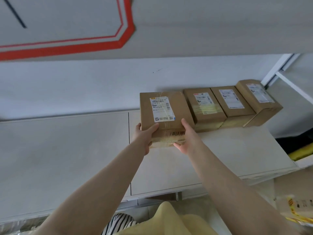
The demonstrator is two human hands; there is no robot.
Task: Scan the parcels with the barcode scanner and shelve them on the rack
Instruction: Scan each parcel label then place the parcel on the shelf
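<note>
4 brown cardboard parcels sit in a row on a pale shelf surface (228,150), along a white wall (84,85). Both hands grip the nearest parcel (163,112), the leftmost of the row, at its near end. The left hand (144,135) wraps the near-left corner, thumb on top and fingers curled underneath. The right hand (185,138) clasps the near-right corner, thumb on the top face and fingers under the bottom edge. This parcel carries a white shipping label (162,109) on top and a barcode strip (177,133) on its near side. It touches or sits just beside the second parcel (204,106). Further right come the third parcel (232,101) and the fourth parcel (258,99), packed close together, each labelled on top. A white rack post (277,68) rises at the far right.
</note>
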